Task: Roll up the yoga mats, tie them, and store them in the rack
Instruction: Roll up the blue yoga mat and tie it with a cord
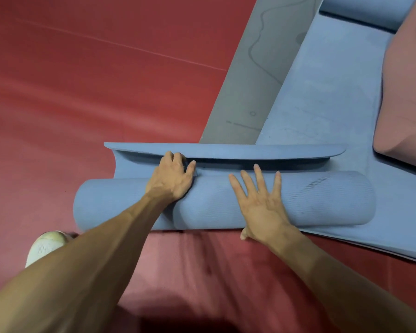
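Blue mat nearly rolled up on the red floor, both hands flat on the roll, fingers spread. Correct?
Only the right hand lies flat with fingers spread on the blue roll; the head view shows the left hand with fingers curled over the roll's far side. The rest holds.

Head view, steeply downward
The camera sits close above the rolled blue mat (214,205), facing forward across it.

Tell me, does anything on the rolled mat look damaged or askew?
Yes. The roll has dark scuff marks near its right end, and its loose edge stands lifted, not wrapped down. The left hand grips the roll; the right hand presses flat on it.
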`<state>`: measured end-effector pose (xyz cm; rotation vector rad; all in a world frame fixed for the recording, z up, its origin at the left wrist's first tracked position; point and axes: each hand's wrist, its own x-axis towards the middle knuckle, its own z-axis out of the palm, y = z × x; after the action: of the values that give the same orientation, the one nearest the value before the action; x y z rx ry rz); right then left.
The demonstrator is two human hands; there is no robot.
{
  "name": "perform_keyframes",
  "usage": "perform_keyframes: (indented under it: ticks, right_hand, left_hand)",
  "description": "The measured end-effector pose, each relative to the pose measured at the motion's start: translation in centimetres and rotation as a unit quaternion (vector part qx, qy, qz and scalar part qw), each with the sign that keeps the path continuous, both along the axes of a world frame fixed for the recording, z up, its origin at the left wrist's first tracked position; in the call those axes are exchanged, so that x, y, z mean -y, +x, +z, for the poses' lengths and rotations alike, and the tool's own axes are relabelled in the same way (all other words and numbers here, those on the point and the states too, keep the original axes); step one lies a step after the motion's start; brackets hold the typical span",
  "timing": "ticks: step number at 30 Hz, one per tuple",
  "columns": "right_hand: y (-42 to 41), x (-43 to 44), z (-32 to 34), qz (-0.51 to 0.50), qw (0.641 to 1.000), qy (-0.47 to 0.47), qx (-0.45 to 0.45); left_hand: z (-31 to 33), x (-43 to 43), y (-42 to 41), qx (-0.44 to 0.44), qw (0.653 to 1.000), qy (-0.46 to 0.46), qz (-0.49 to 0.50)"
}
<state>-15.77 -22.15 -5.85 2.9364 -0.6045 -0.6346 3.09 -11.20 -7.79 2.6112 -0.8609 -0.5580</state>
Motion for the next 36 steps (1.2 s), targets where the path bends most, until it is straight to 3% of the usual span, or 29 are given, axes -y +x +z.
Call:
perform_keyframes:
  ticks: [7, 16, 27, 36]
  right_hand:
    - [-0.1, -0.2, 0.2, -0.008, 0.999, 0.009, 0.032]
    - [2.0, 1.8, 1.7, 0.014, 0.998, 0.055, -0.013]
    - [0.1, 0.4, 3.2, 0.047, 0.981, 0.147, -0.118]
    - [-1.8, 1.4, 1.4, 0.055, 0.984, 0.171, 0.018]
  left_hand:
    - [0.5, -0.6, -1.1, 0.024, 1.0, -0.006, -0.008]
    - [0.4, -2.1, -3.4, 0.126, 0.989, 0.043, -0.066]
    - [0.4, -6.9, -10.0, 0.127, 0.986, 0.086, -0.058]
    - [-0.1, -5.4, -8.2, 0.143, 0.988, 0.042, -0.05]
